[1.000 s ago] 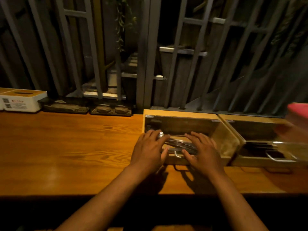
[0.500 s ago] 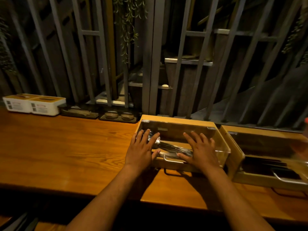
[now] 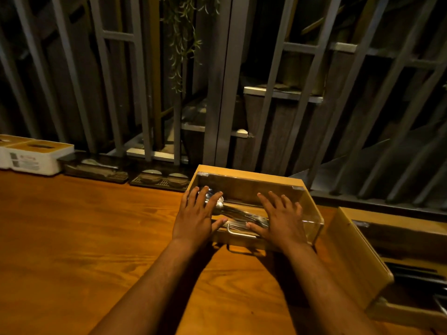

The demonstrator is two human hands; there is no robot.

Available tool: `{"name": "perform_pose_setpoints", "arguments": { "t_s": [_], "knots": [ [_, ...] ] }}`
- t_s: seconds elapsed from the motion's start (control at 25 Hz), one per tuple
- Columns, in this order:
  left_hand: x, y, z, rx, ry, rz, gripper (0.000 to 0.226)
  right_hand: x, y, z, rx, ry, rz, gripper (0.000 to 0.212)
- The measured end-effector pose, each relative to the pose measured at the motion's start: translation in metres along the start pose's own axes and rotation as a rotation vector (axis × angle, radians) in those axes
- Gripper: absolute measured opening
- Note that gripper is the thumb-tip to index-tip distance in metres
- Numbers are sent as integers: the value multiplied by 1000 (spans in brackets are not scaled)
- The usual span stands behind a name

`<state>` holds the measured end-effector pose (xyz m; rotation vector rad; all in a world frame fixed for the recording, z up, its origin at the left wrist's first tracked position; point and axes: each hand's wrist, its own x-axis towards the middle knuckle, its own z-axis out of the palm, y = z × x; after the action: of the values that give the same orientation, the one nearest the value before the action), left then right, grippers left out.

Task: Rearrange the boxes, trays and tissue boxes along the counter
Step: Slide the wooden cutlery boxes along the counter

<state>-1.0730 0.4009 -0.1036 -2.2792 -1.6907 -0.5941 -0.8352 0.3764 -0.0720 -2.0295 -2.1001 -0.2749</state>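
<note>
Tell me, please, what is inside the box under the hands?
Metal cutlery lies under the box's clear lid. Both hands cover its ends.

1. One head-worn wide-angle view looks forward and down across the wooden counter (image 3: 84,238) toward the slatted wall (image 3: 242,81).
2. It sits close: both forearms reach in from the bottom edge.

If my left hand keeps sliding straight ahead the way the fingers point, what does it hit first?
The left hand lies flat on the cutlery box's clear lid, fingers pointing away and slightly right. Straight on, it would probably first reach the box's wooden back wall, then the grey railing; depth is unclear.
</note>
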Motion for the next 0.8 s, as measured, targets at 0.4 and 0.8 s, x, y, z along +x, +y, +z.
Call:
{"name": "perform_pose_setpoints", "arguments": {
  "t_s": [0.4, 0.8],
  "knots": [
    [64, -22, 43, 3, 61, 5, 72, 75, 7, 29, 5, 31, 1, 91],
    [74, -21, 45, 3, 67, -3, 73, 83, 2, 19, -32, -58, 56, 94]
  ]
}}
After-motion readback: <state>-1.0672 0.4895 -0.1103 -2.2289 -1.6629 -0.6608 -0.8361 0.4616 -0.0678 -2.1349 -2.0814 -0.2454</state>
